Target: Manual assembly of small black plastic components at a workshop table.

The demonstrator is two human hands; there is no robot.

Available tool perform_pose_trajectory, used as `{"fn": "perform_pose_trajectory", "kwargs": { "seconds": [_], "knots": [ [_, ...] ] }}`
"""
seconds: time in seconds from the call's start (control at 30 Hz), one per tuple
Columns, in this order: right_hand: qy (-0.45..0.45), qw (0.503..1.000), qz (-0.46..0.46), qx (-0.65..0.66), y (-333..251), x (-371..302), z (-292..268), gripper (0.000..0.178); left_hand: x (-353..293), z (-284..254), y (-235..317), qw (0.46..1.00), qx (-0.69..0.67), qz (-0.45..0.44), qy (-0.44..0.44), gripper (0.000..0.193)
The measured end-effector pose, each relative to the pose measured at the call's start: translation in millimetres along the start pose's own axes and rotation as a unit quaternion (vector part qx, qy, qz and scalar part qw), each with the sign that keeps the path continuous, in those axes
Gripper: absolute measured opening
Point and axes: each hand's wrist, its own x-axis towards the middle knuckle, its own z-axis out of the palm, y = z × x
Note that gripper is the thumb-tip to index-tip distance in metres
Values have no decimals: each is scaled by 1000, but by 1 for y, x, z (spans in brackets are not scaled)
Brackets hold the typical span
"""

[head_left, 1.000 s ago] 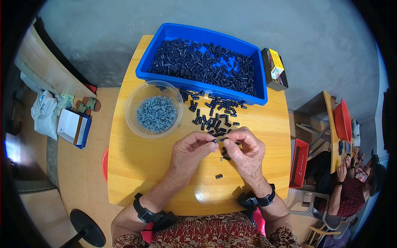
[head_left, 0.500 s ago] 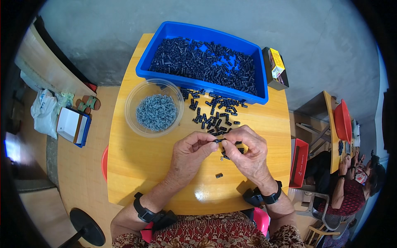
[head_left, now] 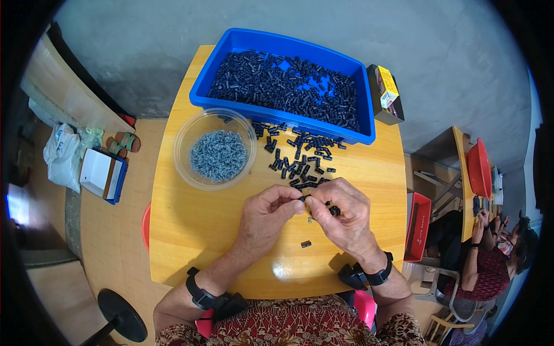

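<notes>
A big blue tub (head_left: 242, 41) sits on the yellow wood table (head_left: 202, 225), with lots of black bits (head_left: 271, 81) in it. On the near side of the blue tub, the left hand (head_left: 265, 216) has 1 small black piece (head_left: 302, 198) pinched between its thumb and finger. The right hand (head_left: 343, 216) has its thumb and finger pressed together at the right end of that piece. Its tips hide part of the piece, so I cannot tell if they grip a 2nd bit too. More black shows under its bent fingers, and I cannot tell if it is held or lies on the table.

Loose black parts (head_left: 293, 171) lie in a messy patch between the blue tub and the hands. Farther from the blue tub, 1 lone black part (head_left: 306, 244) lies by itself. A clear round bowl (head_left: 184, 135) with gray bits (head_left: 218, 157) sits by the near left corner of the blue tub. Just right of the blue tub is a dark box (head_left: 391, 120) with a yellow pack (head_left: 387, 86).
</notes>
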Motion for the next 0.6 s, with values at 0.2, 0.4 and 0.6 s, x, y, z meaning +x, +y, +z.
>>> {"fn": "perform_pose_trajectory", "kwargs": {
  "seconds": [0.2,0.4,0.6],
  "knots": [
    [-15,1000,8,21,2,-6,7,6,0,-1,-7,999,-44,-2,-15,16],
    [16,1000,-6,2,5,-16,8,14,-1,2,-3,998,-42,-27,-38,15],
    [17,999,14,-30,2,-13,5,29,2,0,2,992,-109,-68,-8,16]
  ]
}}
